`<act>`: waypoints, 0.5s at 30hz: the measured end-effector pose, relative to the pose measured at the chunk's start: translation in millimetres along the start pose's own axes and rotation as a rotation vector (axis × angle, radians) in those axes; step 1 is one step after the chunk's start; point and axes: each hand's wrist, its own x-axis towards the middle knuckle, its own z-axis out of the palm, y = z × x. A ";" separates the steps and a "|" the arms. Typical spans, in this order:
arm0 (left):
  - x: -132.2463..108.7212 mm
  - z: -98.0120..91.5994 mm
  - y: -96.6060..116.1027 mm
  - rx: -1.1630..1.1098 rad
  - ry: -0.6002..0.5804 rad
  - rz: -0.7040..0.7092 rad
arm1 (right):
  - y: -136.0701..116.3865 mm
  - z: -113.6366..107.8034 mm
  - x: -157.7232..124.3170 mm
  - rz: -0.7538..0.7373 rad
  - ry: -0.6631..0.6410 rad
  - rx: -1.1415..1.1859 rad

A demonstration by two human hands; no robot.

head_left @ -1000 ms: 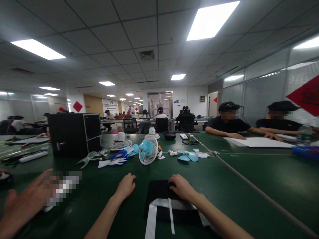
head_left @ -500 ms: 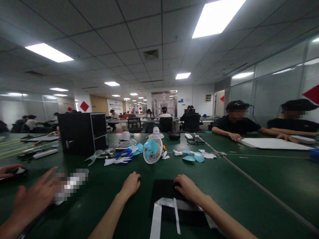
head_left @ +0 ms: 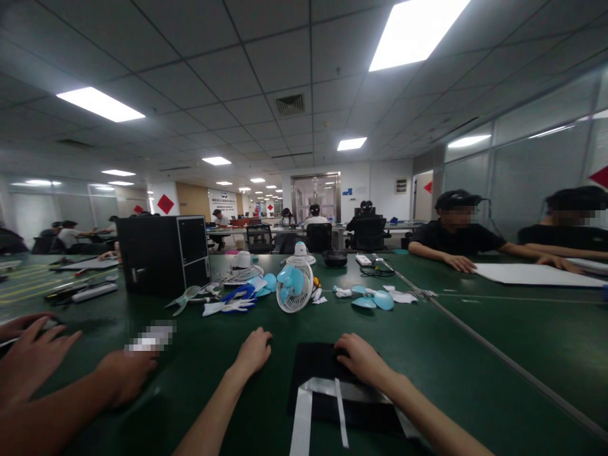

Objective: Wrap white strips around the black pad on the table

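My right hand (head_left: 360, 356) rests over a dark mouse (head_left: 339, 353), its fingers bent around it; the hand covers most of the mouse. Under it lies a black mouse pad (head_left: 316, 364), with silver tape (head_left: 304, 405) and a paler strip stuck across it. My left hand (head_left: 255, 350) lies on the green table (head_left: 204, 367) with its fingers curled in. No object shows in it, though its palm is hidden. Beyond my hands stands a small fan (head_left: 293, 286) with blue blades and a white guard.
A co-worker's hand (head_left: 128, 377) at left touches a blurred white object (head_left: 151, 337). Blue-white gloves (head_left: 232, 301), loose blue fan blades (head_left: 373, 297) and a black computer case (head_left: 152, 256) lie or stand ahead. Two people sit at right by a white board (head_left: 536, 274).
The view has shifted slightly. At left, one co-worker hand has drawn back leftward, and another arm now reaches to the blurred white object. My own hands stay in place.
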 end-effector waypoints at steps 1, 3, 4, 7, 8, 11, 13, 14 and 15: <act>-0.3 -0.5 0.6 0.005 0.001 0.000 | 0.0 0.2 0.2 -0.002 0.002 -0.006; -0.7 -1.3 2.0 0.011 0.004 0.001 | 1.0 1.4 1.1 -0.010 0.009 -0.019; -0.8 -1.8 2.7 0.013 0.005 0.002 | 2.0 2.3 1.8 -0.014 0.013 -0.025; -1.1 -3.2 4.3 0.012 0.002 0.000 | 5.6 5.0 3.6 -0.019 0.014 -0.025; -1.2 -3.6 4.8 0.010 -0.001 -0.003 | 6.6 5.7 3.9 -0.018 0.011 -0.022; -2.1 -5.2 5.8 0.009 -0.008 -0.007 | 8.6 6.6 4.4 -0.016 0.013 -0.010; -2.9 -6.0 6.3 0.006 -0.008 -0.008 | 9.1 6.4 4.2 -0.023 0.018 -0.002; -3.3 -6.3 6.5 0.003 -0.009 -0.008 | 9.1 6.1 3.9 -0.027 0.018 0.002; -3.6 -6.5 6.6 0.000 -0.009 -0.009 | 8.9 5.7 3.6 -0.031 0.019 0.004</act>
